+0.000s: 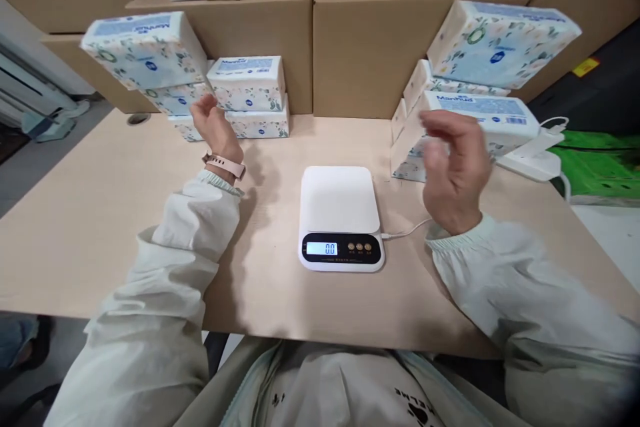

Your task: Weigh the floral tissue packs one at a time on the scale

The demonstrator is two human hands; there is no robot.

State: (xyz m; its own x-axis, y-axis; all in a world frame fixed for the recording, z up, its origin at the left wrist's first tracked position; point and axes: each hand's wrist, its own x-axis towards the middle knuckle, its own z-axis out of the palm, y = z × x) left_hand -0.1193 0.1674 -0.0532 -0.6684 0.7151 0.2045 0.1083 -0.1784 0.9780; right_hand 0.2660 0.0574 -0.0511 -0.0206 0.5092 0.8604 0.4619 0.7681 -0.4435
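Head cam: scale (340, 200), centre, reads 0.0. L hand (217, 132) nr L packs (250, 90), fingers curled, can't tell grip; R hand (457, 170) part-spread nr R packs (505, 50). Prob. reach step; grip calls for wider spread.

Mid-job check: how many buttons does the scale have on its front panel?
3, in a row right of the lit display on the scale's dark panel: left button, middle button, right button. Nothing covers the panel.

Can't read the tiny labels (359, 252) on the scale (340, 200). Can't see all of the packs (493, 113) behind the blurred right hand (457, 170).
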